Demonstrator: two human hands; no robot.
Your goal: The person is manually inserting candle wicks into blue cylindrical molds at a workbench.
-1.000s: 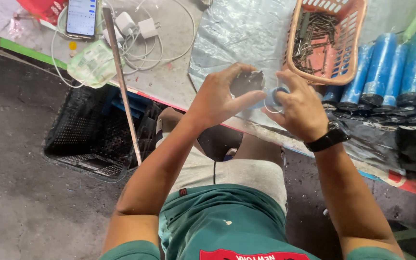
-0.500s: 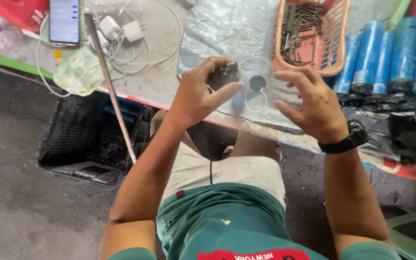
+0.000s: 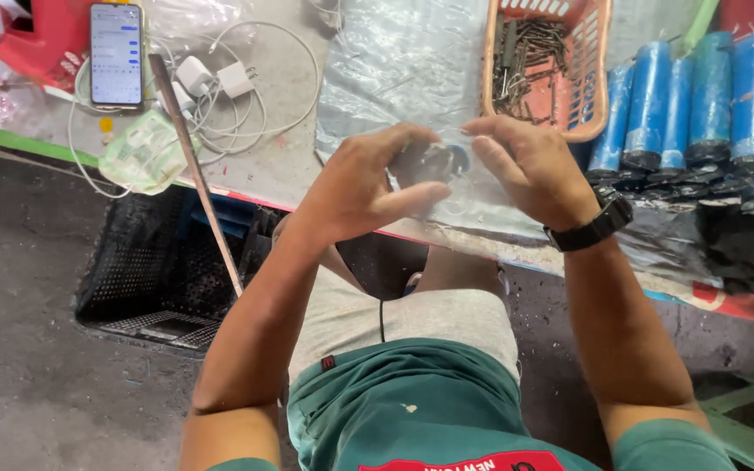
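At the upper left of the frame a phone (image 3: 116,54) lies face up on the table (image 3: 290,148), with white chargers and cables (image 3: 220,83) beside it and a thin stick (image 3: 195,170) leaning across the table edge above a black crate (image 3: 146,270). At centre, the left hand (image 3: 364,187) curls its fingers and thumb around a small dark part (image 3: 429,161), held just above the table edge over a clear plastic sheet (image 3: 394,61). The right hand (image 3: 530,170), a black watch (image 3: 599,222) on its wrist, pinches the same part from the other side. Behind it sits an orange basket (image 3: 593,105) of metal pieces; blue cylinders (image 3: 700,96) lie in a row at upper right.
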